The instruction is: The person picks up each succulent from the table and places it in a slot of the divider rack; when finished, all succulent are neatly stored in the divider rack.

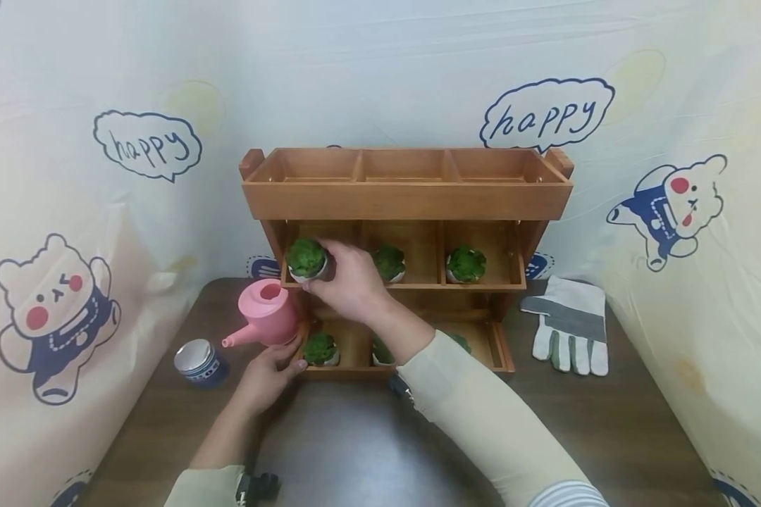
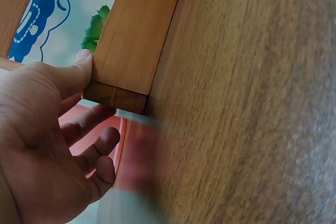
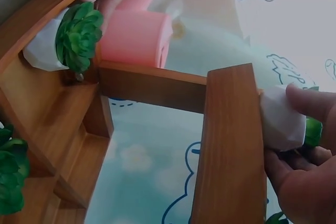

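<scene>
A three-tier wooden planter shelf [image 1: 406,202] stands upright on the table. My right hand [image 1: 353,278] grips a potted succulent [image 1: 306,258] at the left end of the middle tier. Its white pot [image 3: 283,119] shows between thumb and fingers in the right wrist view. With thumb and fingers, my left hand [image 1: 268,374] holds the lower tier's left front corner [image 2: 118,85]. Beside that hand, another succulent [image 1: 320,349] sits in the lower left compartment. Two more succulents stand in the middle tier, the centre one [image 1: 388,263] partly behind my right hand.
Left of the shelf is a pink watering can [image 1: 269,313], close to my left hand. A blue and white can [image 1: 200,362] stands further left. Grey and white work gloves [image 1: 571,324] lie on the right. More succulents in the lower tier are partly hidden by my right arm.
</scene>
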Available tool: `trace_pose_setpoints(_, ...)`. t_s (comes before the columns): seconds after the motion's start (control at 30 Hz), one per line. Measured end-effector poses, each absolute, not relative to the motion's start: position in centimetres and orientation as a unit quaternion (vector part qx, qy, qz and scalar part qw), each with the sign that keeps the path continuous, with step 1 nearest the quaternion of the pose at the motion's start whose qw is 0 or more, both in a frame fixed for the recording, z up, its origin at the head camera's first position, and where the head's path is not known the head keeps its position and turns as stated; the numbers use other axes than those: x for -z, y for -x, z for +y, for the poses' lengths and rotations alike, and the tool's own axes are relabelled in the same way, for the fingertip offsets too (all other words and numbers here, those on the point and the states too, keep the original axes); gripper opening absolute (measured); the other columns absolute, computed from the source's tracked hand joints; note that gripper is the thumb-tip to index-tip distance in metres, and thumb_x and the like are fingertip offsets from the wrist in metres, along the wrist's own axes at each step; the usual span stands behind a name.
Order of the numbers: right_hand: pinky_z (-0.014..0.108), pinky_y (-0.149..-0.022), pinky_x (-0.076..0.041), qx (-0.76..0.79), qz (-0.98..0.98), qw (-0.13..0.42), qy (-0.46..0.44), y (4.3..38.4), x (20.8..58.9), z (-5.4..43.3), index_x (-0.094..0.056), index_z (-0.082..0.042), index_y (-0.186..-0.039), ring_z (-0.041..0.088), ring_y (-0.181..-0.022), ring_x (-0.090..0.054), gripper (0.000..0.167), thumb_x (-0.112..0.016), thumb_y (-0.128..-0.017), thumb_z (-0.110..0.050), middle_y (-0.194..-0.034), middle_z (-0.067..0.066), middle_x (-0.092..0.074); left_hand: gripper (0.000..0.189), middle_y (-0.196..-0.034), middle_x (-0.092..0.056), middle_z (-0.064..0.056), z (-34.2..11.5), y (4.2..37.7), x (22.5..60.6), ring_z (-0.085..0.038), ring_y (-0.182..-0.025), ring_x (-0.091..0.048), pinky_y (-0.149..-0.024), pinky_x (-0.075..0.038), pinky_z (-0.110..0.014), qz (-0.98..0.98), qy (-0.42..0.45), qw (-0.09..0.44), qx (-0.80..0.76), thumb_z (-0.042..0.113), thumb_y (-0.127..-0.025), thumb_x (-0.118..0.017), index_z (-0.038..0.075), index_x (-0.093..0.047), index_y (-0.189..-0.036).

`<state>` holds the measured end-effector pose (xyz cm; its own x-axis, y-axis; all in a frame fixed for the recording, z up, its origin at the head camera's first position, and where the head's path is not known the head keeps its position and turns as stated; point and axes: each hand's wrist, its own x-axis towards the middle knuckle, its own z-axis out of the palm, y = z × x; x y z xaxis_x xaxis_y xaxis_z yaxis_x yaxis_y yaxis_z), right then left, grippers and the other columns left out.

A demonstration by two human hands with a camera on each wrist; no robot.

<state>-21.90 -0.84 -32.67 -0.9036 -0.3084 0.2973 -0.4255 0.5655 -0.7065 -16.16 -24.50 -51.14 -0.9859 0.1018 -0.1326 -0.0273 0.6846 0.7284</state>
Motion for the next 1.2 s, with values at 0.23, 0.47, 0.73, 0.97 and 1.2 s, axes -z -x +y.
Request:
trace_pose_setpoints(0.23,0.042,-0.110,-0.049,-0.411,-0.888,0.063,-0.197,22.7,32.9,-1.5,-0.055,-0.013,-0.148,0.022,-0.128,-0.061,0.069,-0.084,-0.087,-0.025,-0.140,0.006,-0.064,0.073,-0.165,-0.038,-0.007,-24.4,16.1,51.0,-0.041,-0.150,-0.036,-0.110,-0.034,-0.071,0.911,-0.012,0.085,-0.403,0.053,-0.096,-0.070,0.033,-0.041,-0.160)
trace_pose_setpoints(0.47,0.041,-0.110,-0.049,-0.395,-0.895,0.044,-0.203,23.2,32.7,-2.1,-0.055,-0.015,-0.148,0.021,-0.128,-0.061,0.068,-0.085,-0.087,-0.022,-0.139,0.004,-0.064,0.073,-0.165,-0.039,-0.008,-24.4,16.0,51.1,-0.042,-0.149,-0.038,-0.110,-0.034,-0.072,0.910,-0.010,0.084,-0.407,0.052,-0.096,-0.070,0.031,-0.041,-0.160)
trace_pose_setpoints(0.73,0.041,-0.109,-0.049,-0.342,-0.917,0.019,-0.203,23.4,32.4,-2.2,-0.056,-0.013,-0.146,0.022,-0.123,-0.063,0.062,-0.081,-0.090,-0.021,-0.137,0.006,-0.066,0.071,-0.165,-0.039,-0.006,-24.3,16.0,51.1,-0.041,-0.150,-0.037,-0.111,-0.035,-0.070,0.909,-0.013,0.081,-0.409,0.050,-0.097,-0.070,0.031,-0.041,-0.160)
trace_pose_setpoints(0.97,0.042,-0.112,-0.046,-0.320,-0.923,-0.002,-0.211,23.2,32.3,-1.6,-0.048,-0.015,-0.153,0.022,-0.132,-0.058,0.070,-0.080,-0.092,-0.024,-0.146,0.006,-0.059,0.072,-0.164,-0.040,-0.008,-24.3,15.9,50.9,-0.041,-0.149,-0.038,-0.111,-0.034,-0.070,0.911,-0.019,0.077,-0.405,0.050,-0.097,-0.069,0.029,-0.042,-0.160)
trace_pose_setpoints(1.2,0.043,-0.112,-0.047,-0.336,-0.918,-0.002,-0.209,22.6,32.4,-0.7,-0.047,-0.015,-0.155,0.024,-0.134,-0.056,0.073,-0.080,-0.092,-0.026,-0.151,0.006,-0.056,0.073,-0.165,-0.039,-0.009,-24.2,16.0,50.9,-0.042,-0.149,-0.037,-0.111,-0.034,-0.071,0.911,-0.017,0.081,-0.404,0.052,-0.097,-0.068,0.030,-0.040,-0.160)
